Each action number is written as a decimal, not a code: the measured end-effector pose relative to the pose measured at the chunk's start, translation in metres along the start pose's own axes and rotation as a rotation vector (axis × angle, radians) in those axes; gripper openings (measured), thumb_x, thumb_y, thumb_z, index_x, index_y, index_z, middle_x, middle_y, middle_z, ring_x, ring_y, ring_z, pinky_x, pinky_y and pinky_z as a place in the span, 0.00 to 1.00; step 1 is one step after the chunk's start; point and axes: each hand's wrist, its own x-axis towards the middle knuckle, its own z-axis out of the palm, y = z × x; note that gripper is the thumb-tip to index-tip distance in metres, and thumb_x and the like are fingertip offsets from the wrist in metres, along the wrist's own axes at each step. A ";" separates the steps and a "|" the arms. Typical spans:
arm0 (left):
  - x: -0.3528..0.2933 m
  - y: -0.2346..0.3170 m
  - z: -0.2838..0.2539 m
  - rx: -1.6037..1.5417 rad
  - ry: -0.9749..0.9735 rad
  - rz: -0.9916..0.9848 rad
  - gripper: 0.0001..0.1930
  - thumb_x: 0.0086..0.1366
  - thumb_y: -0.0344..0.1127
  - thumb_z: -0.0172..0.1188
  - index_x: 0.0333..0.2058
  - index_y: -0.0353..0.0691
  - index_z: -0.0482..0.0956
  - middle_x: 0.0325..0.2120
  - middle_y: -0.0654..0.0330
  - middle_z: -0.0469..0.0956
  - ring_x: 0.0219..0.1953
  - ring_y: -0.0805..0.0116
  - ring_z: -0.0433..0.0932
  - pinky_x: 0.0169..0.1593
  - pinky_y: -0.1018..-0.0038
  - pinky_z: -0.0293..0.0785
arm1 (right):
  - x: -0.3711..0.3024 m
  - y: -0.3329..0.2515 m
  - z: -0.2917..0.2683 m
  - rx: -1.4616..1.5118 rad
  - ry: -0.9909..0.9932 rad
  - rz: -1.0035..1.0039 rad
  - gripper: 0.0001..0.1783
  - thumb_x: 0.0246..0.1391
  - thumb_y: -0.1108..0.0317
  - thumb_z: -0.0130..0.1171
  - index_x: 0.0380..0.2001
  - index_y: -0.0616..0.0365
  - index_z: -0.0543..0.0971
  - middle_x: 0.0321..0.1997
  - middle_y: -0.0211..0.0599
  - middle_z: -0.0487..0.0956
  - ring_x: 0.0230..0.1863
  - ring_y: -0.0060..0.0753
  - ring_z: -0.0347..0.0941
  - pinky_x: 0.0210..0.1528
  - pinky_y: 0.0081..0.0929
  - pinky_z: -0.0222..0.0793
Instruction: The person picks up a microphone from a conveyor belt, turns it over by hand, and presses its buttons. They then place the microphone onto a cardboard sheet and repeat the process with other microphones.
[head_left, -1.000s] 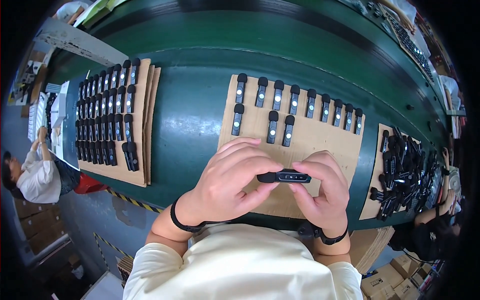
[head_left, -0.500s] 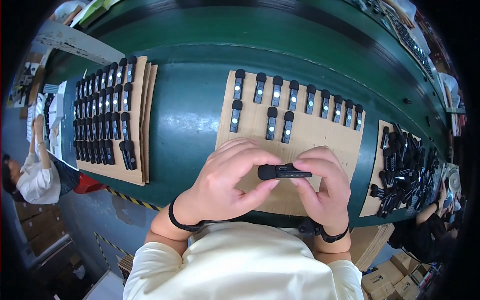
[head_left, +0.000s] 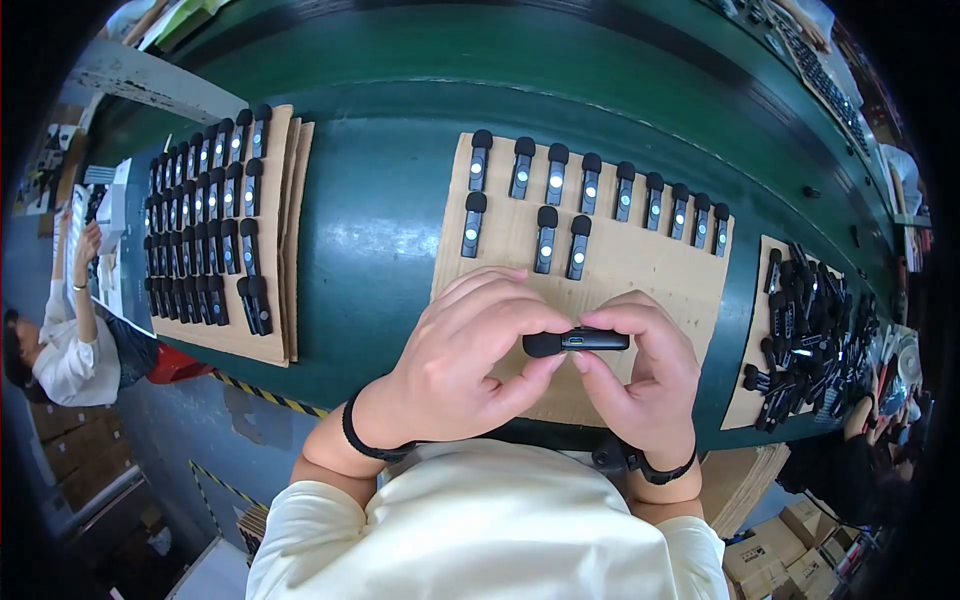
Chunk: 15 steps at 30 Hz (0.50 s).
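Between my two hands, above the cardboard, lies a small black clip-on microphone [head_left: 600, 341] with a round foam cap on its left end. A small port shows on the side facing up. My left hand [head_left: 465, 350] pinches the foam cap end between thumb and forefinger. With thumb and forefinger my right hand [head_left: 648, 365] grips the body near its middle. Beyond my hands, several like microphones [head_left: 555, 175] lie in two rows on a cardboard sheet [head_left: 650, 265], caps away from me, most with a light spot showing.
On the left, stacked cardboard [head_left: 285, 235] carries rows of microphones [head_left: 218, 190]. A heaped pile of black microphones [head_left: 805, 325] lies on cardboard at right. All rest on a green table [head_left: 370, 215]. A metal post [head_left: 160, 85] stands far left. Co-workers [head_left: 65, 340] sit at both sides.
The microphone has rolled between my fingers, so its port now faces up more squarely. It has shifted slightly to the right. At the left, a co-worker's hand has moved.
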 end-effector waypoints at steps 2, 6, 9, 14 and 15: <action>0.000 0.000 0.000 -0.004 0.000 -0.001 0.14 0.50 0.22 0.66 0.38 0.35 0.79 0.32 0.56 0.81 0.34 0.57 0.79 0.53 0.55 0.74 | 0.001 -0.001 0.001 -0.014 0.024 -0.008 0.18 0.42 0.82 0.67 0.39 0.61 0.78 0.34 0.40 0.79 0.34 0.38 0.76 0.37 0.28 0.71; 0.001 0.000 0.000 -0.012 -0.006 0.003 0.14 0.50 0.22 0.66 0.38 0.35 0.79 0.31 0.56 0.81 0.33 0.57 0.79 0.53 0.55 0.74 | 0.002 -0.001 0.001 -0.028 0.024 -0.015 0.18 0.42 0.82 0.67 0.39 0.62 0.78 0.34 0.40 0.79 0.34 0.38 0.76 0.36 0.28 0.71; 0.001 0.000 0.001 -0.024 0.000 0.005 0.13 0.50 0.22 0.66 0.37 0.35 0.79 0.31 0.56 0.81 0.33 0.57 0.79 0.53 0.55 0.74 | 0.002 -0.001 0.001 -0.024 0.028 -0.017 0.17 0.42 0.82 0.67 0.39 0.62 0.78 0.33 0.40 0.79 0.33 0.38 0.76 0.36 0.28 0.71; 0.002 0.001 0.001 -0.020 -0.001 0.007 0.14 0.51 0.22 0.66 0.39 0.34 0.79 0.31 0.56 0.81 0.34 0.57 0.80 0.53 0.56 0.74 | 0.002 -0.001 0.002 -0.042 0.028 -0.021 0.18 0.42 0.82 0.68 0.40 0.62 0.78 0.34 0.40 0.79 0.33 0.38 0.76 0.36 0.29 0.70; 0.001 0.001 -0.001 -0.037 -0.019 -0.029 0.15 0.51 0.22 0.66 0.39 0.34 0.79 0.32 0.55 0.81 0.34 0.56 0.80 0.53 0.58 0.74 | 0.002 -0.001 0.001 -0.041 0.029 -0.021 0.18 0.42 0.82 0.68 0.40 0.62 0.78 0.34 0.40 0.79 0.33 0.38 0.76 0.36 0.29 0.70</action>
